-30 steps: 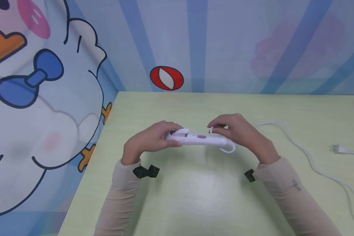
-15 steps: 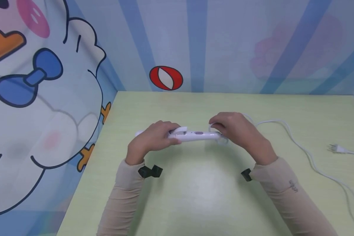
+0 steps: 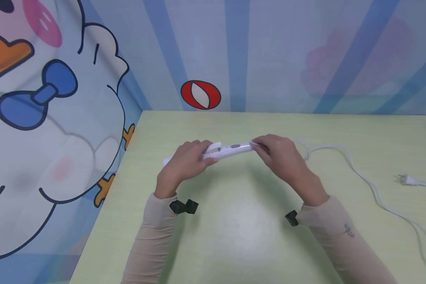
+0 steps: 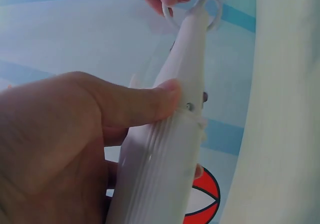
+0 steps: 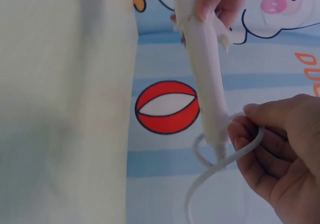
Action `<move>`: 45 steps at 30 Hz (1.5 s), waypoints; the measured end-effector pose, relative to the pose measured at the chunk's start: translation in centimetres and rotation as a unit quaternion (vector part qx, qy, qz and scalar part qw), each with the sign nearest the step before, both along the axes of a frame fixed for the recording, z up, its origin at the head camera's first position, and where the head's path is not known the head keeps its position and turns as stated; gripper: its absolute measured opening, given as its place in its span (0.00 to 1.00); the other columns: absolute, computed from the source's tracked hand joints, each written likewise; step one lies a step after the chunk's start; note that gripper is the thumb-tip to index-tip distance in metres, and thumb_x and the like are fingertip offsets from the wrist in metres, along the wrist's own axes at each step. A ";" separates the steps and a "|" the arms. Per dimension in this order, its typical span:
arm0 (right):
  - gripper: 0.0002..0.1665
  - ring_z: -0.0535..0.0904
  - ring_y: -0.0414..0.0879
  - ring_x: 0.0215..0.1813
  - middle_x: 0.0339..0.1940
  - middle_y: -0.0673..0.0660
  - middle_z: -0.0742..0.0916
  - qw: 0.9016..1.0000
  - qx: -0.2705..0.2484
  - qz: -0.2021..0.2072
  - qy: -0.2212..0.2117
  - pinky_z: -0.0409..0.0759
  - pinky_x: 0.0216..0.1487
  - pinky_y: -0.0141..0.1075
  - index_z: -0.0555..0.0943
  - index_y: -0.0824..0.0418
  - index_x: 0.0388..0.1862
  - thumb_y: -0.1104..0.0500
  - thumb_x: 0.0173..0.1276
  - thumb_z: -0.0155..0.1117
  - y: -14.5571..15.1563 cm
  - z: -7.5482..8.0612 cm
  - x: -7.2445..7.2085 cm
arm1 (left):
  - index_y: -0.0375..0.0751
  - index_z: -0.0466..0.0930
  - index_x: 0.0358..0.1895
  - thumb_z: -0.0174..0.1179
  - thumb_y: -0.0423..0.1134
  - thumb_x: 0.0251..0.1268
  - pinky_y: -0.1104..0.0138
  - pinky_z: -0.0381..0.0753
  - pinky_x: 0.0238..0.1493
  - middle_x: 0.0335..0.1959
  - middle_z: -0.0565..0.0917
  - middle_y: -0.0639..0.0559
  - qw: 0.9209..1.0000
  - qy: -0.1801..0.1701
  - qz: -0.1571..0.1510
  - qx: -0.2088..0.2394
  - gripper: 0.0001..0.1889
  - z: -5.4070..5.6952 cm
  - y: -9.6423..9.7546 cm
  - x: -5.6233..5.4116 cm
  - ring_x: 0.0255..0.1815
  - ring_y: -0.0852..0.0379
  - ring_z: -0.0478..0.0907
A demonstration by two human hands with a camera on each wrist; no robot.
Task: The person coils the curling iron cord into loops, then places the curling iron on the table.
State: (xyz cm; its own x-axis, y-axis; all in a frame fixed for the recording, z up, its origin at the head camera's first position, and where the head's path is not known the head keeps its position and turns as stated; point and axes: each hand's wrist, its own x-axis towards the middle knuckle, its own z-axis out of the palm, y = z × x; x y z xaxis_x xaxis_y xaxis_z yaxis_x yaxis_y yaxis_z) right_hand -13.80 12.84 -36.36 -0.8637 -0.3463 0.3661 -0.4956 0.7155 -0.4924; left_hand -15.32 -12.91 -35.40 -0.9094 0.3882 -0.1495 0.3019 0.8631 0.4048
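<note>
Held above the table is a white curling iron (image 3: 230, 151) with a lever and a purple-grey button. My left hand (image 3: 186, 162) grips it around the middle, thumb along the ribbed part (image 4: 155, 159). At the handle end, my right hand (image 3: 284, 157) pinches the white power cord (image 5: 215, 169) between thumb and fingers. In the right wrist view the cord loops round beside the handle's tail (image 5: 212, 109). The right fingers hide the handle end in the head view, and the left hand covers part of the body.
The cord (image 3: 365, 179) runs over the pale green table (image 3: 234, 236) to the right, and its two-pin plug (image 3: 407, 180) lies near the right side. Printed cartoon walls (image 3: 277, 59) stand at the back and left.
The curling iron's handle end has swung up and away from me, so it now slants. My right hand has shifted slightly left, and the cord loop has gone behind it in the head view.
</note>
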 end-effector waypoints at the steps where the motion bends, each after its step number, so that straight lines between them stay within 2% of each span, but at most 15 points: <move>1: 0.14 0.77 0.46 0.29 0.36 0.58 0.87 1.000 -0.014 -0.005 -0.012 0.72 0.30 0.37 0.83 0.63 0.49 0.59 0.69 0.61 -0.1 -0.1 0.1 | 0.47 0.72 0.59 0.58 0.50 0.66 0.58 0.70 0.45 0.43 0.78 0.50 1.000 0.010 0.004 -0.001 0.21 0.0 -0.1 0.0 0.42 0.52 0.71; 4: 0.17 0.83 0.48 0.35 0.40 0.60 0.88 0.997 -0.066 -0.004 -0.032 0.78 0.32 0.39 0.81 0.64 0.55 0.60 0.69 0.61 -0.4 -0.5 0.5 | 0.46 0.71 0.59 0.57 0.51 0.66 0.57 0.70 0.46 0.43 0.78 0.49 0.999 0.038 0.017 0.000 0.22 0.0 -0.3 -0.1 0.41 0.51 0.72; 7: 0.19 0.86 0.50 0.41 0.44 0.61 0.88 0.993 -0.113 0.001 -0.029 0.83 0.38 0.42 0.80 0.64 0.56 0.62 0.67 0.63 -0.5 -1.0 0.7 | 0.46 0.71 0.60 0.58 0.51 0.66 0.58 0.70 0.45 0.43 0.78 0.49 0.998 0.060 0.024 0.011 0.23 0.0 -0.6 -0.2 0.41 0.52 0.72; 12: 0.16 0.86 0.49 0.41 0.40 0.58 0.89 0.985 -0.170 -0.002 -0.017 0.83 0.42 0.42 0.82 0.63 0.51 0.62 0.65 0.65 -0.6 -1.9 0.9 | 0.45 0.70 0.62 0.57 0.50 0.67 0.58 0.72 0.43 0.44 0.78 0.50 0.996 0.065 0.029 0.055 0.24 0.3 -1.1 -0.2 0.41 0.52 0.72; 15: 0.13 0.86 0.47 0.41 0.38 0.56 0.89 0.982 -0.190 0.006 -0.004 0.82 0.42 0.37 0.84 0.63 0.48 0.62 0.64 0.66 -0.5 -2.6 0.8 | 0.45 0.70 0.63 0.57 0.51 0.67 0.58 0.73 0.42 0.46 0.78 0.50 0.995 0.059 0.032 0.080 0.25 0.4 -1.4 -0.2 0.42 0.52 0.72; 19: 0.11 0.86 0.47 0.42 0.39 0.55 0.89 0.978 -0.202 0.034 0.028 0.79 0.44 0.25 0.85 0.63 0.44 0.65 0.61 0.67 -0.2 -3.9 0.5 | 0.46 0.71 0.62 0.58 0.51 0.66 0.58 0.73 0.43 0.48 0.79 0.51 0.993 0.061 0.029 0.096 0.25 0.6 -1.6 -0.2 0.43 0.53 0.72; 22: 0.11 0.86 0.46 0.42 0.39 0.55 0.89 0.977 -0.201 0.056 0.045 0.76 0.45 0.20 0.86 0.62 0.42 0.67 0.60 0.68 0.0 -4.6 0.3 | 0.46 0.71 0.62 0.58 0.52 0.66 0.57 0.74 0.44 0.49 0.79 0.51 0.992 0.055 0.025 0.109 0.25 0.6 -1.7 -0.1 0.44 0.53 0.73; 29: 0.11 0.85 0.45 0.42 0.39 0.54 0.89 0.976 -0.183 0.090 0.074 0.76 0.46 0.22 0.86 0.59 0.40 0.68 0.57 0.69 0.5 -5.0 -0.4 | 0.48 0.73 0.61 0.59 0.50 0.65 0.57 0.74 0.46 0.49 0.78 0.52 0.990 0.036 0.004 0.135 0.23 0.9 -1.9 0.1 0.46 0.53 0.73; 33: 0.12 0.86 0.45 0.42 0.38 0.54 0.89 0.979 -0.159 0.090 0.092 0.78 0.45 0.26 0.86 0.60 0.40 0.68 0.55 0.71 0.9 -5.1 -0.8 | 0.48 0.72 0.62 0.58 0.49 0.66 0.57 0.74 0.46 0.50 0.78 0.52 0.990 0.023 -0.010 0.142 0.23 1.1 -2.0 0.3 0.46 0.54 0.72; 38: 0.12 0.87 0.47 0.40 0.36 0.55 0.90 0.984 -0.126 0.064 0.110 0.81 0.39 0.33 0.87 0.60 0.38 0.67 0.52 0.73 1.6 -5.1 -1.1 | 0.48 0.74 0.60 0.59 0.48 0.65 0.57 0.74 0.46 0.49 0.78 0.52 0.988 0.014 -0.028 0.151 0.22 1.6 -2.0 0.6 0.46 0.53 0.72; 40: 0.12 0.86 0.47 0.35 0.35 0.57 0.90 0.986 -0.118 0.052 0.106 0.80 0.35 0.38 0.87 0.61 0.37 0.66 0.52 0.74 1.9 -4.8 -1.2 | 0.48 0.75 0.60 0.60 0.49 0.64 0.58 0.74 0.45 0.49 0.78 0.52 0.988 0.009 -0.035 0.150 0.22 1.8 -1.9 0.8 0.46 0.53 0.72; 42: 0.12 0.86 0.49 0.36 0.36 0.58 0.89 0.988 -0.109 0.048 0.095 0.81 0.35 0.42 0.87 0.61 0.39 0.67 0.53 0.73 2.2 -4.3 -1.4 | 0.48 0.75 0.60 0.60 0.49 0.64 0.58 0.74 0.45 0.49 0.78 0.52 0.988 0.003 -0.046 0.147 0.22 1.9 -1.8 1.0 0.46 0.53 0.72; 45: 0.15 0.86 0.50 0.37 0.38 0.57 0.89 0.991 -0.095 0.064 0.074 0.82 0.38 0.45 0.86 0.60 0.41 0.70 0.54 0.71 2.8 -3.3 -1.6 | 0.48 0.75 0.59 0.61 0.48 0.63 0.58 0.74 0.45 0.49 0.78 0.52 0.989 0.006 -0.059 0.138 0.22 2.1 -1.6 1.2 0.45 0.54 0.72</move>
State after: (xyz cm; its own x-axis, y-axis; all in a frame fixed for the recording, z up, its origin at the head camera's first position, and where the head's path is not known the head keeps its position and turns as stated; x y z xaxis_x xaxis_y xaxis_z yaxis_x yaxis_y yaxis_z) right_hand -15.37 15.66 -39.70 -0.7499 -0.3616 0.5540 -0.6523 0.5437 -0.5281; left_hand -14.08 -14.51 -33.28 -0.8569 0.5154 -0.0135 0.3991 0.6797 0.6153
